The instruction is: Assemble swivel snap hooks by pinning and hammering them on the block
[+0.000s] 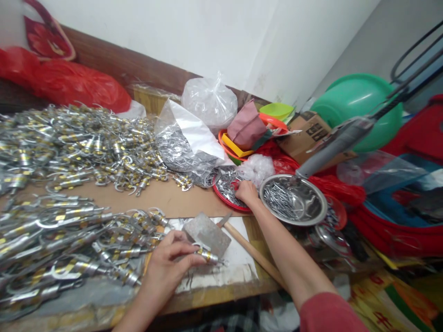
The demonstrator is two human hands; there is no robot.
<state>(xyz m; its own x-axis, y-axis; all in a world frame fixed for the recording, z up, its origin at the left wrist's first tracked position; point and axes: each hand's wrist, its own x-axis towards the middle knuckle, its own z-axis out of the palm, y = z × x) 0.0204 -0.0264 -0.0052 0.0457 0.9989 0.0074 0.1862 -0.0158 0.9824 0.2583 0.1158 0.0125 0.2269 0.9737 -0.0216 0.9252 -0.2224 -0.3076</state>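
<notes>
My left hand (pixel 173 258) pinches a small metal part (pixel 208 255) with yellow bands, held at the near edge of a grey metal block (pixel 207 234). My right hand (pixel 246 192) reaches into a red plate (pixel 228 201) of small silver pieces; its fingers are bent down among them, and what they grip is too small to make out. A steel bowl (pixel 320 210) with metal pins (pixel 282 200) stands just right of that hand. Under my right forearm lies a wooden handle (pixel 254 251), its metal end beside the block.
Heaps of similar metal parts (pixel 86 143) cover the left of the table. Behind the plate are an open bag of silver pieces (pixel 180 150), a tied clear bag (pixel 209 101) and a cardboard box (pixel 308 131). A grey lever (pixel 335 143) slants over the bowl from the right.
</notes>
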